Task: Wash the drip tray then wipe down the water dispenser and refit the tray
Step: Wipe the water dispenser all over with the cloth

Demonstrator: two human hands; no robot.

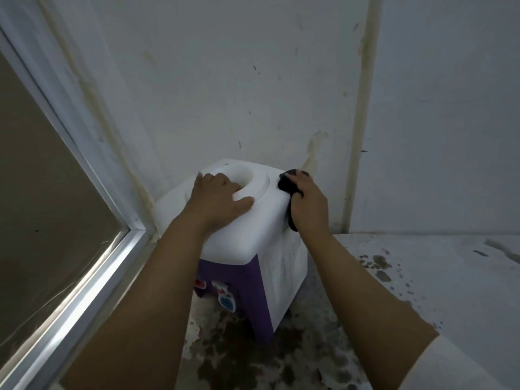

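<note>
Drip tray not in shot; the dispenser's lower front is cut off by the left forearm, only two blurry tap levers, one red (199, 283) and one blue (226, 301), peek out, labels unreadable. Water dispenser (261, 240) sits on the stained floor (422, 277) in a corner, back against the scuffed white wall (225, 80); smooth white plastic top with a round sunken bottle well, purple front panel, white side panel with faint smudges. Left hand (218, 199) lies flat on the top, fingers relaxed and spread over the well's rim, grasping nothing. Right hand (308, 205) clutches a dark cloth (287, 182), bunched and soft-looking, pressed against the top's right edge; most of the cloth hidden under the fingers. Aluminium-framed glass panel (92, 260) at left, glossy, cropped by the frame edge.
</note>
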